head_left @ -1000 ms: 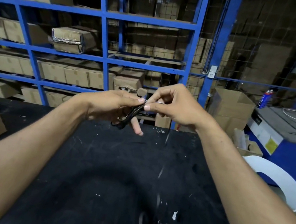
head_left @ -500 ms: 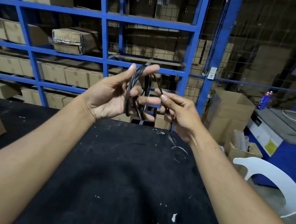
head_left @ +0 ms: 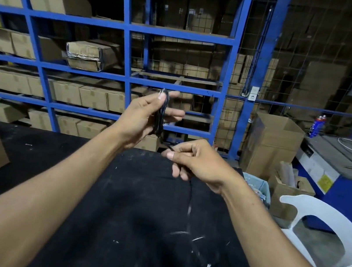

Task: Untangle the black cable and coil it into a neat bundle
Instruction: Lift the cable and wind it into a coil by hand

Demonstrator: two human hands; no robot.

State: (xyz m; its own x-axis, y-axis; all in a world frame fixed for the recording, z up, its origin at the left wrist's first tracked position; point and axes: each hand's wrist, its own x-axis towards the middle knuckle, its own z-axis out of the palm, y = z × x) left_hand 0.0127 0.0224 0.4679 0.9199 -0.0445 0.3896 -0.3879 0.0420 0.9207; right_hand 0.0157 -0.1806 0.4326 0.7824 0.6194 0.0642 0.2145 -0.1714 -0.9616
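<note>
You have no readable text here. The yellow label (head_left: 325, 183) on the blue machine (head_left: 347, 183) beside you is too blurred to read, and any print on the cardboard boxes (head_left: 93, 97) behind the rack stays illegible.

We face a dim storeroom. A blue steel rack (head_left: 127, 26) spans the back, its shelves stacked with cardboard boxes (head_left: 93, 97). Wire mesh (head_left: 319, 63) closes the right side. Before us lies a black, scuffed bench (head_left: 113, 204). To our right stand a white plastic chair (head_left: 329, 222) and a blue machine (head_left: 344, 173) carrying a spray can (head_left: 317, 125).
</note>
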